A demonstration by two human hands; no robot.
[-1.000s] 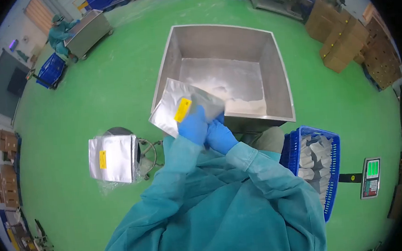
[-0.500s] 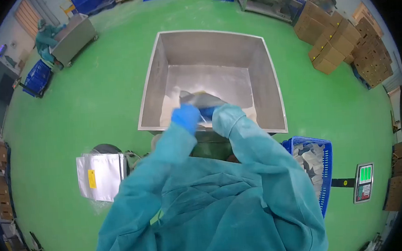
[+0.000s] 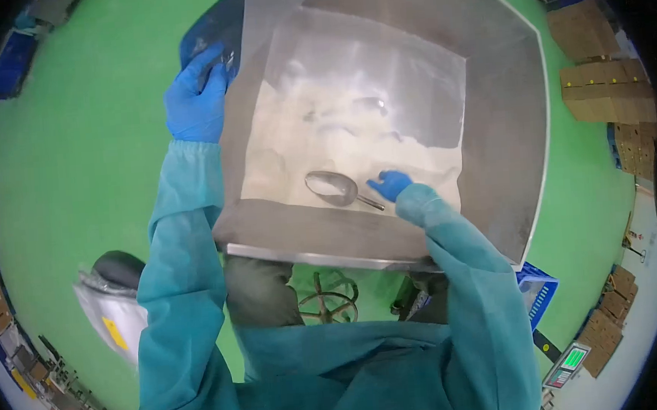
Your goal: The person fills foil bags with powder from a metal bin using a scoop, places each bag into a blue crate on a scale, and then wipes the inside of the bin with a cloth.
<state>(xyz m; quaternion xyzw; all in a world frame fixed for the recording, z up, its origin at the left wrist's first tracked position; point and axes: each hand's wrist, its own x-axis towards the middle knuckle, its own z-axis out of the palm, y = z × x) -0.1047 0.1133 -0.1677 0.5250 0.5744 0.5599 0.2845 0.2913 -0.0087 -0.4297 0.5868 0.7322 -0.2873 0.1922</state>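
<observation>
My left hand (image 3: 198, 100), in a blue glove, is closed on the edge of a shiny grey-blue bag (image 3: 219, 31) at the left rim of a steel tub (image 3: 508, 108). Pale powder (image 3: 286, 143) covers part of the tub floor. A metal scoop (image 3: 332, 189) lies on the powder, its handle pointing right and down. Just right of that handle is my right hand (image 3: 392, 184), also gloved, with its fingers apart and nothing in them. It does not touch the scoop.
A blue crate (image 3: 537, 297) and a scale with a green display (image 3: 567, 365) are at the lower right. Silvery bags (image 3: 111, 311) rest at the lower left. Cardboard boxes (image 3: 608, 90) stand at the right. A handwheel (image 3: 328, 305) shows below the tub.
The view has moved closer over the tub. My hands have separated: the left is out at the left rim with the bag, the right down inside by the scoop, which now shows.
</observation>
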